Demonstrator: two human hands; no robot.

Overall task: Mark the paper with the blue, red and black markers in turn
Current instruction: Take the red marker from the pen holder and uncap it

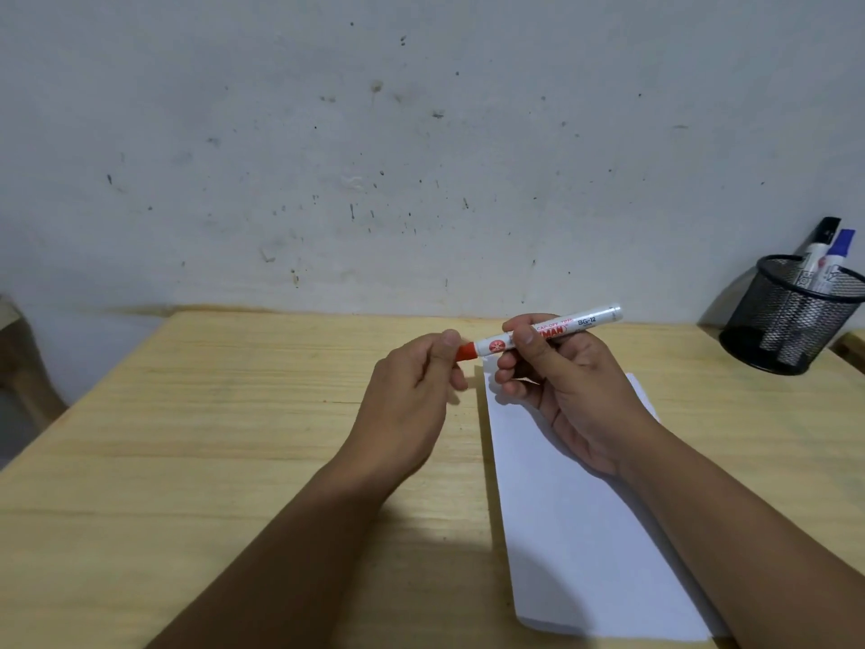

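The red marker (585,321) is held level above the table, its white barrel pointing right and its red cap end to the left. My right hand (557,381) grips the barrel at its middle. My left hand (412,391) pinches the red cap (467,351) between thumb and fingers. A white sheet of paper (575,531) lies on the table under my right forearm; I see no marks on its visible part. The black marker (820,245) and the blue marker (838,255) stand capped in a black mesh cup (791,320) at the far right.
The pale wooden table (234,437) runs up to a stained white wall. The mesh cup stands near the table's back right corner. A wooden piece (18,358) shows at the left edge, beside the table.
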